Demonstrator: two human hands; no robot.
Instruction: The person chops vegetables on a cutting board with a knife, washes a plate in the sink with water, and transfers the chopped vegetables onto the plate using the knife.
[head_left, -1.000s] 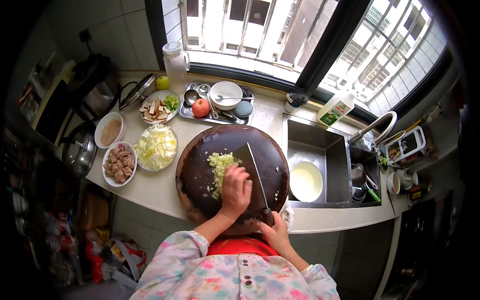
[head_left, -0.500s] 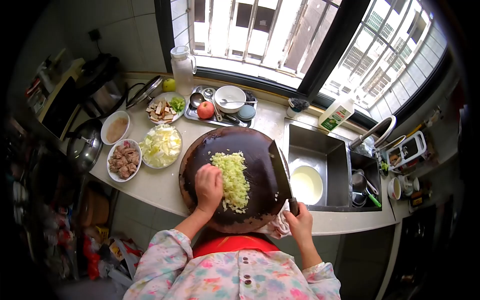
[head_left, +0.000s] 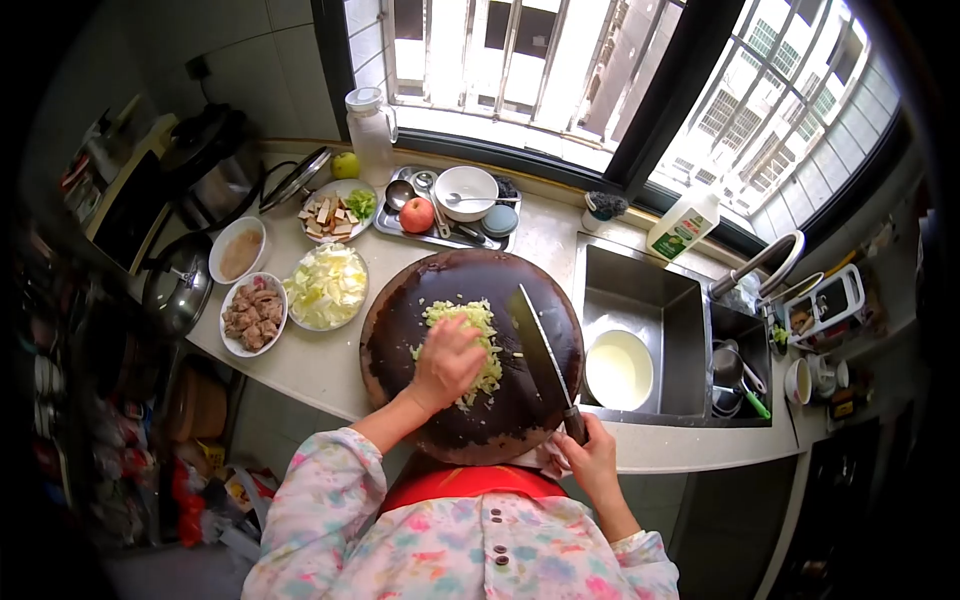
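Chopped pale-green cabbage [head_left: 484,380] lies in a loose pile on the round dark chopping board [head_left: 430,280]. My left hand [head_left: 447,365] rests over the pile's left side, fingers slightly apart and partly bent among the pieces; its fingertips are partly hidden. In my right hand [head_left: 590,455] is the black handle of a cleaver [head_left: 540,350]. The broad blade leans over the board's right side, to the right of the cabbage, its tip pointing away from me. A cloth [head_left: 548,457] shows at the board's near edge, beside my right hand.
Left of the board stand a plate of cut cabbage [head_left: 328,288], a bowl of meat chunks [head_left: 253,315] and a plate of sliced pieces with greens [head_left: 338,212]. A metal tray [head_left: 400,232] holds an apple and utensils. Right is the sink [head_left: 680,300], with a bowl [head_left: 618,370] inside.
My left hand has moved right, from beside the cabbage onto it, and the pile looks shorter and more bunched. The cleaver has shifted left over the board, closer to the pile.
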